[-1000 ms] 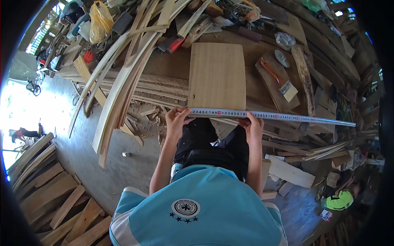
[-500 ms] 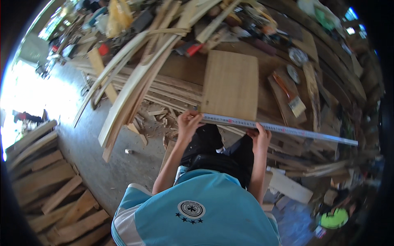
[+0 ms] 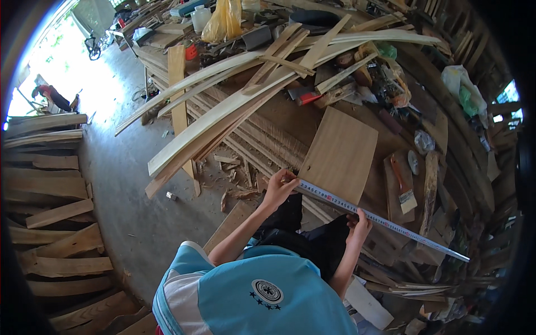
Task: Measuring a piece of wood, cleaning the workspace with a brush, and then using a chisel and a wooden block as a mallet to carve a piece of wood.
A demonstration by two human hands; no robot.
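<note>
A flat, nearly square wooden board (image 3: 340,153) lies on the workbench in front of me. Along its near edge stretches a long silvery ruler (image 3: 399,228) with dark and red markings, its far end sticking out past the board to the right. My left hand (image 3: 278,188) pinches the ruler's left end at the board's near left corner. Near the board's right corner, my right hand (image 3: 358,225) grips the ruler from below, thumb on top and fingers curled under it.
Long thin wooden strips (image 3: 223,128) lie across the bench at the left. A paintbrush (image 3: 403,184) rests on a small board at the right. Beyond are a red-handled tool (image 3: 307,97) and a yellow plastic bag (image 3: 221,22). Stacked planks (image 3: 50,218) stand on the floor at left.
The view has turned, so the board and ruler now appear tilted and lower in the picture. Both hands keep their hold on the ruler along the board's near edge.
</note>
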